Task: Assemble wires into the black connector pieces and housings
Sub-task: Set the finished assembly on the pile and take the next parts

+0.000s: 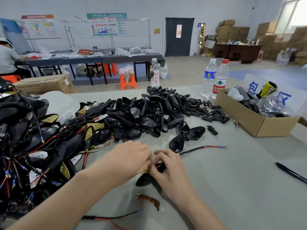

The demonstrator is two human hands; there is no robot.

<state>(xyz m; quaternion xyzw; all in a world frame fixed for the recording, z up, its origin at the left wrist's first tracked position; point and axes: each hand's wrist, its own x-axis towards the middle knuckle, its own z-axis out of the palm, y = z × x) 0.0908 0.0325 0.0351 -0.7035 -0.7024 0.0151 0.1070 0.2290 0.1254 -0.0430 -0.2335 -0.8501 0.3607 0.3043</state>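
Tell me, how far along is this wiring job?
It looks partly done. A tangle of wired housings is piled on the left. The left hand holds a black housing while the right hand pinches its wire. Left to do: the big heap of empty housings and the loose connector plugs.

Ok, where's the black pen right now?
In the head view the black pen lies on the table at the far right edge, nearer than the cardboard box and well right of the right hand.
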